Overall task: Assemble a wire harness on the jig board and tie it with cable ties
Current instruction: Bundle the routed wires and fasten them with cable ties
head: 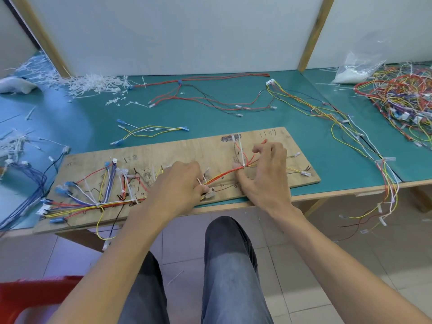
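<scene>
The board (163, 155) lies on the green table (93, 118), along its near edge, and the harness is laid out on it. At the board's left end, coloured wires (105, 183) fan out to small connectors, some cinched with white ties. They gather into one bundle (222, 177) of red, yellow and orange that runs along the board's near side toward its right half.

My left hand (180, 183) sits at the board's middle, knuckles up, its fingers curled down around the bundle and gripping it beside a small white connector (210, 195). My right hand (264, 174) is on the board just to the right. The two hands are apart, with a short stretch of bundle showing between them. The right thumb presses where a white tie (242, 157) wraps the bundle, the tie's tail standing up toward the board's far edge. Past the tie the wires split toward the board's right end. My right fingers are curled above that split, with a red wire end poking out beyond them; I cannot tell whether they pinch it.

Just behind the board lies a small yellow and white set (149, 130), and farther back some loose red wires (210, 97). White offcuts (93, 86) are heaped beyond the board's far left corner. Well to the board's right sit a tangle (397, 97) and a bag (355, 69). Below the board's left end, on the floor, is a red crate (35, 291).
</scene>
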A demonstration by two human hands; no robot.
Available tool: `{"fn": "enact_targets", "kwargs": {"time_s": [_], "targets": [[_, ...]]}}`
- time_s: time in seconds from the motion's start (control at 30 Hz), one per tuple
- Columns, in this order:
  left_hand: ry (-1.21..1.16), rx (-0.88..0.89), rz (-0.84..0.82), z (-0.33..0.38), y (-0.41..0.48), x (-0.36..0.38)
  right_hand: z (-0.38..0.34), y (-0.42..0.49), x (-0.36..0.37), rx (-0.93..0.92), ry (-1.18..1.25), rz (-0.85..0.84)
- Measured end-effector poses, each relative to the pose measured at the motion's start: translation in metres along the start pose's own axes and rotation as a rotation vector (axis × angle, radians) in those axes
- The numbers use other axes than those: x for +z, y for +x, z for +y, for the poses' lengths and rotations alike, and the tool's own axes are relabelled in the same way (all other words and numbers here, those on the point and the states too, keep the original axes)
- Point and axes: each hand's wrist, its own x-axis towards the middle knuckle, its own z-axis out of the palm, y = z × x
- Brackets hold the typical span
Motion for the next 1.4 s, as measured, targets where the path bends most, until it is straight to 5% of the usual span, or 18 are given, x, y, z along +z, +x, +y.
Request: {"fn": "enact_targets", "kwargs": {"time_s": [0.23,0.63,0.8,1.1,1.4], "targets": [[0.176,0.177,-0.004,0.0,-0.001,0.005,0.009,-0.003,-0.002,-0.046,0.105,0.188],[-0.35,0.238,0.105,-0.009,-0.014,-0.004,0.008,-0.005,0.001,-0.164,0.142,0.061],[-0.258,0.231,0.253,-0.018,-0.025,0.005,0.005,-0.005,-0.001,-0.173,0.079,-0.007],[0.017,0.264,0.152,-0.018,-0.047,0.007,0.004,-0.004,-0.001,-0.161,-0.003,-0.08],[-0.337,0.259,0.258,-0.023,-0.052,-0.004,0.007,-0.003,0.0,-0.189,-0.053,-0.107]]}}
